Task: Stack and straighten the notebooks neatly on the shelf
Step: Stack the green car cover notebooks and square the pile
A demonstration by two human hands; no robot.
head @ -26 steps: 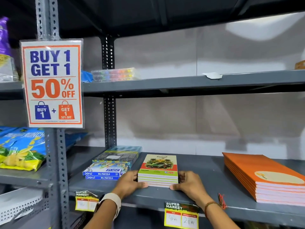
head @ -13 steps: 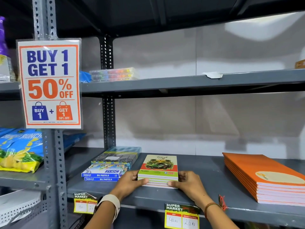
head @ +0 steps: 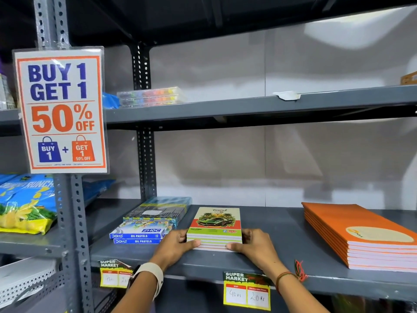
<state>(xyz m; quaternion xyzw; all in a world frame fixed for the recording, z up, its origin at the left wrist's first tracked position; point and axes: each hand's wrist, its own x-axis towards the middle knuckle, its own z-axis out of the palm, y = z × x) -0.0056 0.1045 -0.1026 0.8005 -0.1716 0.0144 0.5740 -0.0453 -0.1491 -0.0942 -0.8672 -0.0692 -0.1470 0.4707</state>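
Note:
A small stack of notebooks (head: 215,224) with a green car on the top cover lies on the grey shelf (head: 282,251), near its front edge. My left hand (head: 177,243) presses against the stack's left side and front corner. My right hand (head: 252,246) presses against its right side, thumb on the front edge. The stack's edges look aligned. A second stack of larger orange notebooks (head: 358,231) lies at the right of the same shelf, angled a little, untouched.
Boxes of oil pastels (head: 137,236) and a flat pack behind them sit just left of my left hand. A shelf post (head: 146,159) stands behind. A sale sign (head: 61,109) hangs on the left post. Price tags (head: 247,292) hang from the shelf lip. Snack bags (head: 24,204) lie far left.
Both hands stay pressed on the car-cover stack. The stack has barely shifted; only the camera view moved slightly.

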